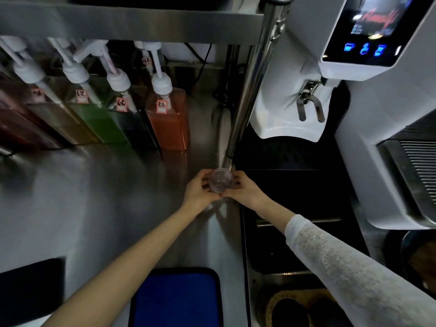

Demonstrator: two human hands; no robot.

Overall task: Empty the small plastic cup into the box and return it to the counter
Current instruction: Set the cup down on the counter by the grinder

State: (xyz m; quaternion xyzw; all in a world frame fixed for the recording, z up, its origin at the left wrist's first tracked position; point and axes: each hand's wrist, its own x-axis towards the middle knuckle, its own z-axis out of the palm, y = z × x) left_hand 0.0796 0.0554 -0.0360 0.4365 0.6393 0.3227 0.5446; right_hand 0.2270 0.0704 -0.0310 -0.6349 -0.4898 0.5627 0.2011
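Blue mat [175, 300] is lying nearest, at the counter's front edge, clear of the action. Both forearms are reaching forward over the stainless counter [99, 197]; right one is wearing a pale knit sleeve [349, 263], left is bare.

Small clear plastic cup [220, 180] is sitting between the two hands, right at the counter's right edge beside the base of the steel post [250, 90]. Left hand [198, 188] is curling its fingers around the cup's left wall; right hand [245, 190] is pinching the right wall, fingers narrow. Both are gripping it. Cup is tilting its mouth toward the camera. Contents: looks near empty, maybe a thin film of liquid, but clear plastic plus blur means I can't tell for sure. Can't tell either if its base is touching the counter or just above it.

Box isn't identifiable; the dark recess [290, 192] to the right is only a candidate.

For this step:
- Thin wall, so be holding lightly near the rim; squeezing will buckle it and slop.
- Be keeping it level until it's over the box, then tipping fully.
- One hand is enough for the carry.
- Be setting it back upright, inboard of the edge.
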